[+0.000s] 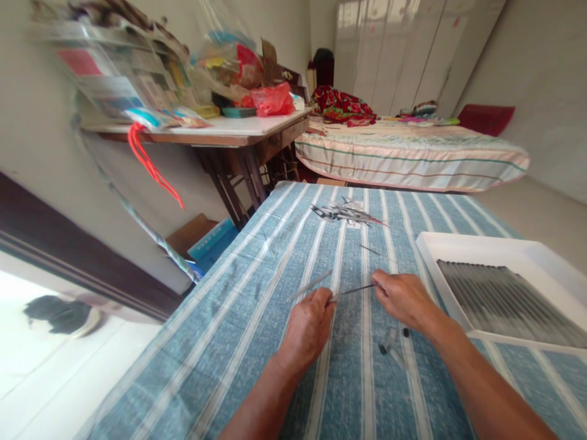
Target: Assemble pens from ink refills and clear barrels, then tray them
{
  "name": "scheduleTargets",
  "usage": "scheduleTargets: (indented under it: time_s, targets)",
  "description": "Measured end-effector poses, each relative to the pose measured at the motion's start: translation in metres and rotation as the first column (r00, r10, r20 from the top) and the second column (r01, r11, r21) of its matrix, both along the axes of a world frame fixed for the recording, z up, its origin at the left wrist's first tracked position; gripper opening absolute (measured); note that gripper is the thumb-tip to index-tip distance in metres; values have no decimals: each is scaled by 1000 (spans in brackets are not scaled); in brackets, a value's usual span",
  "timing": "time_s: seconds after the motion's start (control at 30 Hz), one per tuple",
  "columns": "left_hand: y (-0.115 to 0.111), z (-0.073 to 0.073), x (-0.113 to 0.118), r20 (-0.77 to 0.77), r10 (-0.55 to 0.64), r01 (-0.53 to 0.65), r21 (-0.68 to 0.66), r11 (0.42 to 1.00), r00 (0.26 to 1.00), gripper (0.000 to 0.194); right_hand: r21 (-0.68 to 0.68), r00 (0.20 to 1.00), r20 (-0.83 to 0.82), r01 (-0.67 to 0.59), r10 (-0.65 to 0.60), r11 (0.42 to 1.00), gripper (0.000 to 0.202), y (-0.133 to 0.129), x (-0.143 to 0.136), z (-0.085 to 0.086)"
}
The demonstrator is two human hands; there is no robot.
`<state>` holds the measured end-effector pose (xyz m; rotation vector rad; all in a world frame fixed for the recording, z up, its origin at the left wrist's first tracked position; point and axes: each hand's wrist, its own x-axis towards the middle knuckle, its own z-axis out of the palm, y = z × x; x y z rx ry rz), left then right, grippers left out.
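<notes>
Above the striped blue cloth, my left hand [308, 324] is closed on a clear thin tube. A thin dark rod [358, 289] runs from that tube to the pinched fingers of my right hand [400, 297]. Beside my left hand lies another clear tube [310, 285]. A short dark stick [369, 249] lies farther off, and beyond it is a loose pile of thin dark and clear pieces [343, 212]. Small clear pieces and a black cap [406, 332] rest below my right hand.
On the right, a white tray [486, 243] holds a row of several dark-tipped clear tubes [509, 299]. A cluttered side table [229, 131] stands back left, with a bed [413, 153] behind the cloth-covered table [257, 342].
</notes>
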<state>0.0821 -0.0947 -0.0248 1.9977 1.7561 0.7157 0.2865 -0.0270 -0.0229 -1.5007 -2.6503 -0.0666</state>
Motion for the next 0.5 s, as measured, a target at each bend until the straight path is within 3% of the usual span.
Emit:
scheduleTargets:
  time_s: [0.13, 0.5]
  targets:
    - [0, 0, 0, 2, -23, 23, -10, 1000, 1000, 16, 32, 999, 32, -10, 9, 999, 20, -2, -1, 0]
    - [1, -3, -1, -32, 52, -52, 4, 999, 998, 15, 128, 999, 41, 22, -28, 992, 20, -3, 2, 4]
